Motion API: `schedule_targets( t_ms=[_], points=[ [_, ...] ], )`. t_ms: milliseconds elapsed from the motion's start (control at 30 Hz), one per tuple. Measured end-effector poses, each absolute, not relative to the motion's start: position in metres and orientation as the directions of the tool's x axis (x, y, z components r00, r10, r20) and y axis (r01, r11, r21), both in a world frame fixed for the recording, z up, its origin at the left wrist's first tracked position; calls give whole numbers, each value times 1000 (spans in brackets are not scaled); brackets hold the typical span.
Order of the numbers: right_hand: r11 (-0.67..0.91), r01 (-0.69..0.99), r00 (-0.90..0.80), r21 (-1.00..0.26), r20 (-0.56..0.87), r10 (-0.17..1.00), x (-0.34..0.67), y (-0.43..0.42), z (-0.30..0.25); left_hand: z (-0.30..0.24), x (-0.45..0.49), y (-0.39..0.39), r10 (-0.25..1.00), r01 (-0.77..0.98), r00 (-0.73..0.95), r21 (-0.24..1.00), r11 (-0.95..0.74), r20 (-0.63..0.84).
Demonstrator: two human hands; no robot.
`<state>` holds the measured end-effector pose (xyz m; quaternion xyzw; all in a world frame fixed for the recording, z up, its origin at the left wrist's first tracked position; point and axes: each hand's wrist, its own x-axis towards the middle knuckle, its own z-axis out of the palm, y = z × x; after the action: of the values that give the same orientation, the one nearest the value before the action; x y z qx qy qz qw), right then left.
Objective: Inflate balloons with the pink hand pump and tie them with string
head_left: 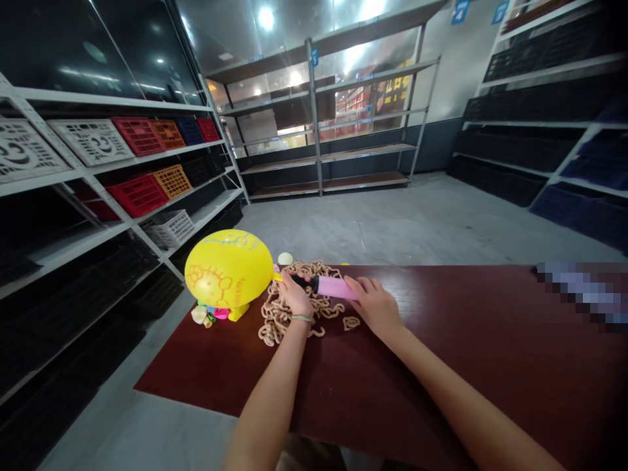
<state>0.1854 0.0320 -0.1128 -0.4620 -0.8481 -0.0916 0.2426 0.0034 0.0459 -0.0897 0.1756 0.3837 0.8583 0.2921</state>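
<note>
A yellow balloon (228,268) with orange drawings is blown up at the left end of the dark red table (441,366). Its neck sits on the black nozzle of a pink hand pump (330,286). My left hand (296,296) is closed round the nozzle and balloon neck. At the other end of the pump, my right hand (375,304) is wrapped round the pink body. Under the pump lies a pile of beige elastic loops (282,313).
Several uninflated coloured balloons (216,314) lie under the yellow one. A small pale balloon (285,258) rests at the table's far edge. Metal shelves with plastic crates (140,195) line the left side; more shelving stands behind and right. Grey floor lies beyond.
</note>
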Motion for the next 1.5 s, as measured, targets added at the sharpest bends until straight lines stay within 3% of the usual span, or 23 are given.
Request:
schedule_targets(
  t_ms=[167,333,533,833,967,1233,1500],
  points=[
    [512,859,-430,2,547,719,208,50,-115,-91,-16,45,568,-355,-821,729,-586,58],
    [428,904,-333,-12,609,720,234,61,-117,-85,-32,39,533,-338,-844,705,-624,67],
    [472,881,-374,-41,551,746,209,42,-113,-85,-26,39,490,-305,-868,695,-651,77],
    [602,798,-486,-15,575,659,188,43,-127,-94,1,46,601,-336,-796,772,-540,74],
    [557,830,-446,5,605,659,210,60,-130,-88,-12,44,588,-351,-807,752,-558,60],
    [463,881,-315,-94,615,723,233,63,-122,-79,-26,37,533,-334,-843,702,-629,76],
    [637,764,-479,-103,570,667,191,34,-125,-88,-1,42,610,-349,-786,742,-572,101]
  ],
)
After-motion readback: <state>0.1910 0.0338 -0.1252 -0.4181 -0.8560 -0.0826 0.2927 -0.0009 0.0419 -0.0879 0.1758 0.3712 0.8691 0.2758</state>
